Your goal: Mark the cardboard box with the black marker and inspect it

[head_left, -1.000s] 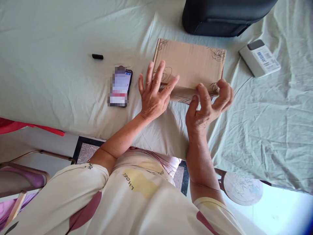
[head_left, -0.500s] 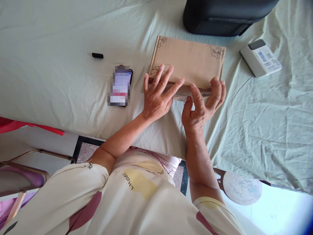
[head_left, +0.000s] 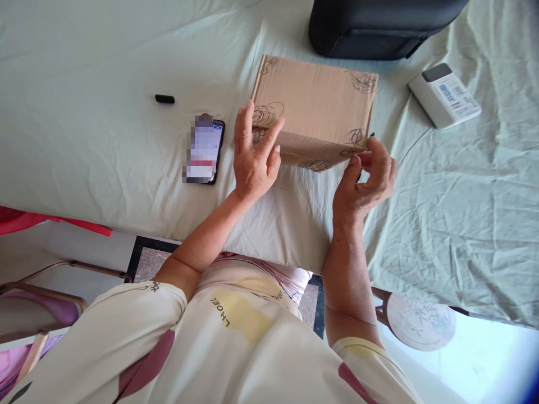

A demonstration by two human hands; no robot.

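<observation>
A closed brown cardboard box (head_left: pixel 320 104) lies on the cloth, with black scribbled loops at the corners of its top and along its front side. My left hand (head_left: pixel 256 160) rests at the box's left front corner, fingers stretched and apart, steadying nothing inside them. At the right front corner, my right hand (head_left: pixel 366 179) is closed, thumb and fingers pinched around a thin black pen (head_left: pixel 359 177). Only short bits of the pen show; the fingers cover the rest. A small black cap (head_left: pixel 164 99) lies far to the left.
A phone (head_left: pixel 205 151) with its screen lit lies left of the box. Behind the box stands a black case (head_left: pixel 374 33). A white-and-grey block with a label (head_left: pixel 446 95) sits to the right. The pale green cloth (head_left: pixel 463 224) is wrinkled. Below the table are a round stool (head_left: pixel 421 322) and a chair.
My left hand has slid left to the box's corner. My right hand has moved right and closed into a pinch at the right corner. The box's front side shows more now.
</observation>
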